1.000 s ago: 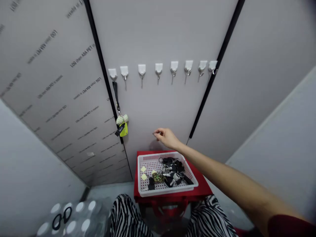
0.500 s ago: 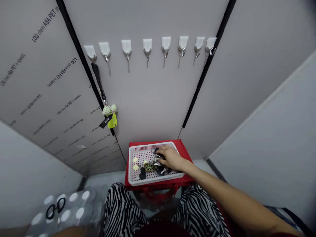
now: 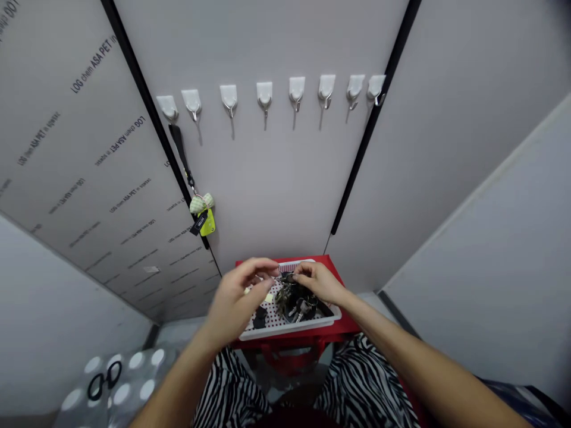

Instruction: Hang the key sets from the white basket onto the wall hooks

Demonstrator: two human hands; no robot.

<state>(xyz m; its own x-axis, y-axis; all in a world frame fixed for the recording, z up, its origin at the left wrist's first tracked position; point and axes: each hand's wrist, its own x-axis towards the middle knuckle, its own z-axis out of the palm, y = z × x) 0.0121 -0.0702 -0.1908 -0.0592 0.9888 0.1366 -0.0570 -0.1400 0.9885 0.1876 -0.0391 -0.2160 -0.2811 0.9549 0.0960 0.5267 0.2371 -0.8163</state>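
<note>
Head view looks down on a white perforated basket that sits on a red stool against a grey wall. A bunch of keys, dark fobs and metal rings tangled together, fills the basket's right half. Its long axis runs from the far edge toward the near right corner.

The right hand is the nearer one. It rests over the far end of the bunch with its fingertips pinched down onto the topmost ring, so the rest of the keys lie below and toward the person from that pinch. The left hand hovers over the basket's left half, just beside the bunch. Its fingers are curled toward the thumb, but it is blurred and I cannot tell whether it grasps anything.

A small black fob lies alone near the basket's near left corner. On the wall above is a row of white hooks. From the leftmost one hangs a black lanyard carrying a yellow tag.
</note>
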